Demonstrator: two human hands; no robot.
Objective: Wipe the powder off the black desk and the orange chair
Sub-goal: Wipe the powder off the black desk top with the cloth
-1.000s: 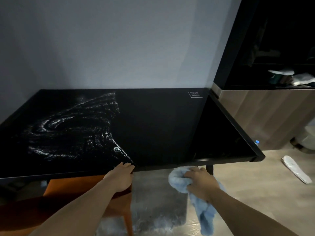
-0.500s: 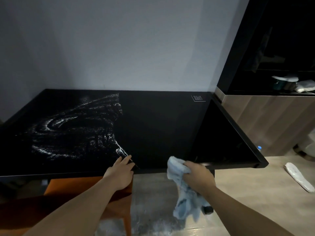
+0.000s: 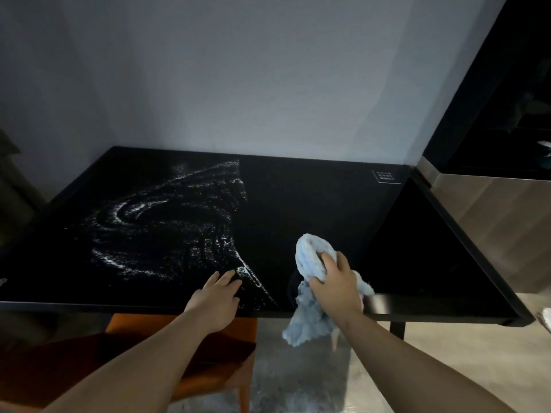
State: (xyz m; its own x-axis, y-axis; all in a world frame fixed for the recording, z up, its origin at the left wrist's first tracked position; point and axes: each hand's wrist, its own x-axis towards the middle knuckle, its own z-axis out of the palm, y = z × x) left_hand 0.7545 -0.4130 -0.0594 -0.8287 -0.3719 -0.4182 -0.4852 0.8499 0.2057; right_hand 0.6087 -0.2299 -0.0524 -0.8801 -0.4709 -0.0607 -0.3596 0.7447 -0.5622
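Now powder [image 3: 167, 222] left of cloth-holding right grip [image 3: 337, 281].

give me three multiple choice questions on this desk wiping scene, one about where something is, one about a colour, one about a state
1. Where does the powder lie on the black desk?
A. on its left half
B. on its right half
C. all over it

2. What colour is the cloth?
A. red
B. light blue
C. black

3. What is the left hand doing?
A. gripping the cloth
B. resting open on the desk's near edge
C. holding the orange chair

Answers:
1. A, the white swirls end near the middle and the right half is bare black.
2. B, the bunched cloth is pale blue.
3. B, its fingers lie spread on the desk; the right hand holds the cloth.
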